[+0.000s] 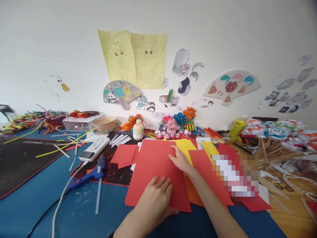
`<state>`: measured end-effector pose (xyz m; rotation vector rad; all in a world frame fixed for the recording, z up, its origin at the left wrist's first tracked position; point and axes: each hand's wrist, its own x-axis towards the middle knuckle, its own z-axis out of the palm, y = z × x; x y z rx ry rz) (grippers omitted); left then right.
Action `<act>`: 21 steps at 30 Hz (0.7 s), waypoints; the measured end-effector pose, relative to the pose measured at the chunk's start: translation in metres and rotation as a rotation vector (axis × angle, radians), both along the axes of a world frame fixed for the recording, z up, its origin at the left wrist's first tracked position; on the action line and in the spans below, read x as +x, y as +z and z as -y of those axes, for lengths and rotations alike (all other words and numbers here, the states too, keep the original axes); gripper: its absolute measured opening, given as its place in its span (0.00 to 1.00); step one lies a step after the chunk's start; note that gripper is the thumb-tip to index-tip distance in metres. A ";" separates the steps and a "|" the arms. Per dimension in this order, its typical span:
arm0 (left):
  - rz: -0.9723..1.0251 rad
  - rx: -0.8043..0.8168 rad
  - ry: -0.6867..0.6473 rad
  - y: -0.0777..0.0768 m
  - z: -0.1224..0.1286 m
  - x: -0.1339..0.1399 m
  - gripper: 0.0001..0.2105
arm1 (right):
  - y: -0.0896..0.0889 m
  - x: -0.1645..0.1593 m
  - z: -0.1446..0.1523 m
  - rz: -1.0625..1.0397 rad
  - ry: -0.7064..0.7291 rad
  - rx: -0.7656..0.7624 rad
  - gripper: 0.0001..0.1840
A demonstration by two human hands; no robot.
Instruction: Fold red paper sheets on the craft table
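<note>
A large sheet of red paper [152, 165] lies in front of me, over other sheets. My left hand [158, 195] rests on its lower part, fingers laid over the surface and the thumb by the bottom edge. Near the upper right edge of the same sheet, my right hand [180, 159] touches the paper with thumb and forefinger apart; its other fingers are partly hidden. Yellow paper [186, 148] and another red sheet [206, 172] show on the right. Smaller red pieces [125, 154] lie to the left.
A blue glue gun [95, 172] and a white power strip [94, 148] with its cable lie left of the paper. Behind stand a cream bottle [138, 130] and pipe-cleaner flowers [189, 115]. Wooden sticks [266, 152] and a yellow bottle [237, 128] are at the right.
</note>
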<state>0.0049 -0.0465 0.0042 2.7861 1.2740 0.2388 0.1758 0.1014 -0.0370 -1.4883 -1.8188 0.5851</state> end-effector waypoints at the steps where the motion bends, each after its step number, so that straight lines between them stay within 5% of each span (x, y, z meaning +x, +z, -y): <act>1: 0.001 0.014 -0.009 0.000 -0.001 -0.001 0.33 | -0.001 0.001 -0.002 -0.036 -0.002 -0.011 0.26; 4: -0.009 0.061 -0.050 0.000 -0.003 -0.002 0.29 | -0.004 0.005 -0.007 -0.154 -0.009 -0.040 0.26; 8: -0.102 0.093 -0.020 0.004 0.001 -0.003 0.07 | -0.007 0.009 -0.012 -0.305 -0.021 -0.067 0.24; 10: -0.118 0.109 0.002 0.003 0.005 -0.004 0.07 | -0.007 0.011 -0.013 -0.366 -0.025 -0.076 0.23; 15: -0.077 0.172 0.063 -0.007 0.012 -0.008 0.33 | -0.006 0.012 -0.012 -0.468 -0.025 -0.090 0.23; 21: -0.139 0.234 -0.020 -0.006 0.012 -0.012 0.11 | 0.003 0.013 -0.007 -0.574 -0.054 -0.098 0.21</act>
